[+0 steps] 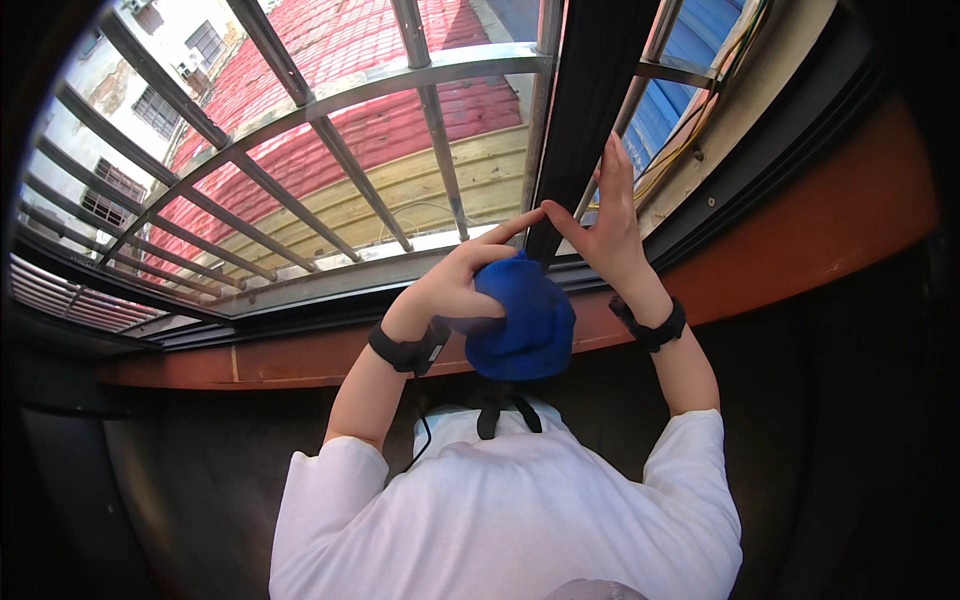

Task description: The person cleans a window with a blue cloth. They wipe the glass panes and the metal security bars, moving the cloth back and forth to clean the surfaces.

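My left hand holds a bunched blue cloth between the thumb and the fingers. Its index finger reaches out to the dark upright frame of a sliding window. The cloth hangs below the hand, in front of the reddish-brown sill. My right hand is spread at the same upright, thumb across its front and fingers raised along its right side. Nothing is held in it. The thumb tip almost meets the left index fingertip; whether they touch I cannot tell.
Beyond the glass stand metal security bars and a red corrugated roof. Yellow and green wires run along the wall at the right opening. A dark window track follows the sill. Black bands circle both wrists.
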Demonstrator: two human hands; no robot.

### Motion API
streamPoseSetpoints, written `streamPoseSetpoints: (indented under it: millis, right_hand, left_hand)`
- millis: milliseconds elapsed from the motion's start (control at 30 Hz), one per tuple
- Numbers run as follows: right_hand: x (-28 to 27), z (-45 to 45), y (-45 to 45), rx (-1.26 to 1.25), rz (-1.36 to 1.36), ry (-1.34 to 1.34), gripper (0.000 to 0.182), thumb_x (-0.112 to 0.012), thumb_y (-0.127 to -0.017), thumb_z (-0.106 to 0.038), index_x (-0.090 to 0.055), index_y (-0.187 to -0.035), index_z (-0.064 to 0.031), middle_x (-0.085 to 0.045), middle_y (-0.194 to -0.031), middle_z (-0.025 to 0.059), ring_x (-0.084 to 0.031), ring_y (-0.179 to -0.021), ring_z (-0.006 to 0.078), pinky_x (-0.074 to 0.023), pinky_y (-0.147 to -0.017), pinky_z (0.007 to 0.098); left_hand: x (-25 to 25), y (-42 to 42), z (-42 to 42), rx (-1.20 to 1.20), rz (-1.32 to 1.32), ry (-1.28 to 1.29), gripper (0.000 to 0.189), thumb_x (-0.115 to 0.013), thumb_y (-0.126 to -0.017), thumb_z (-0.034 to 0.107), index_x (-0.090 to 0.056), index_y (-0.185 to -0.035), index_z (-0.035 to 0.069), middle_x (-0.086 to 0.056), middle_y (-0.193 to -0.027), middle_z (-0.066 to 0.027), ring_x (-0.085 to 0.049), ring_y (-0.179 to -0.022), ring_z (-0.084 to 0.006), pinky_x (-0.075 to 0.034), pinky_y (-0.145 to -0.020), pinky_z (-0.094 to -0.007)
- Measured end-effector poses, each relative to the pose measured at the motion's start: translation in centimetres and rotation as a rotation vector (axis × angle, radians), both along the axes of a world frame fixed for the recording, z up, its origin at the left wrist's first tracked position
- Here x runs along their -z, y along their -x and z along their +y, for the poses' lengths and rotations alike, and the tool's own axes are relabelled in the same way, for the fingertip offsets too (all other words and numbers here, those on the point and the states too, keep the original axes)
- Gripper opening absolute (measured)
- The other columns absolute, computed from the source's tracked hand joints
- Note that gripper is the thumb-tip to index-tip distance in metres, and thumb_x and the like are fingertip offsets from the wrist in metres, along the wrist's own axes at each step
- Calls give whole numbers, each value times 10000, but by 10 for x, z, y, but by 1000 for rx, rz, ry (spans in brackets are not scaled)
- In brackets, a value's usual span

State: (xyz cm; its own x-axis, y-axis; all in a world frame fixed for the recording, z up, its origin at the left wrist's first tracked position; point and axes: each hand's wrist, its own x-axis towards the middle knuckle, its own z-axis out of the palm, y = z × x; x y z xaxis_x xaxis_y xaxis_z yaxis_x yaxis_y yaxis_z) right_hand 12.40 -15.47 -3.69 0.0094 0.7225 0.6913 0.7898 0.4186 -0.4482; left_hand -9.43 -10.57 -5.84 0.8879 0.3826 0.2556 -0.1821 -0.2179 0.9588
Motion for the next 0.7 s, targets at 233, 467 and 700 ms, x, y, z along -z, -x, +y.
streamPoseSetpoints:
  millis: [233, 467, 700]
  right_hand:
    - [-6, -14, -9, 266, -137, -172, 868, -654, -809, -175, -117, -1473, -22, -81, -1478, 272, -138, -1375, 436, -247, -1087, 489]
    - [-4, 2, 87, -153, -178, -298, 633, -624, -755, -109, -418, -1352, -67, -271, -1445, 197, -291, -1337, 377, -265, -1068, 497]
    - [-9, 30, 263, -389, -300, -193, 517, -558, -757, -19, -521, -1271, -61, -429, -1395, 112, -381, -1319, 274, -253, -1100, 451]
  left_hand:
    - [6, 18, -21, -66, -15, 40, 360, -687, -591, 199, -669, -895, 7, -316, -1473, -231, -354, -1345, -321, -262, -1080, -409]
    - [-7, 112, -41, -295, 28, 31, 346, -707, -587, 210, -634, -860, 12, -421, -1407, -189, -466, -1236, -285, -351, -1020, -378]
    - [10, 301, -67, -756, -93, 297, 602, -691, -576, 49, -415, -1111, 72, -496, -1284, -171, -536, -1046, -191, -427, -936, -317]
